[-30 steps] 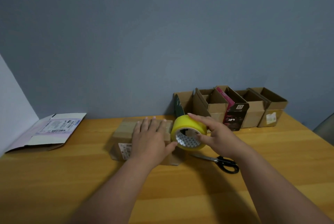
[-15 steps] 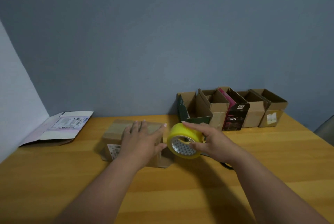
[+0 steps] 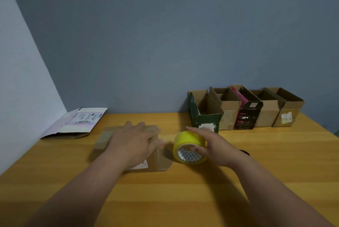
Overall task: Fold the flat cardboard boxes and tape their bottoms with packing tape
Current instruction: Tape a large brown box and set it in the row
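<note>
A small brown cardboard box lies on the wooden table, left of centre, with a white label on its near side. My left hand presses flat on top of it, fingers spread. My right hand grips a yellow roll of packing tape just to the right of the box, fingers over the roll's top and thumb at its core. A narrow gap separates roll and box.
Several folded open boxes stand in a row against the wall at the back right. A flat white-and-pink carton lies at the back left. Black scissors peek out behind my right wrist.
The box has slid and turned under my left hand, its label now facing me on the right side. The tape roll has dropped lower, beside the box; the view has shifted left.
</note>
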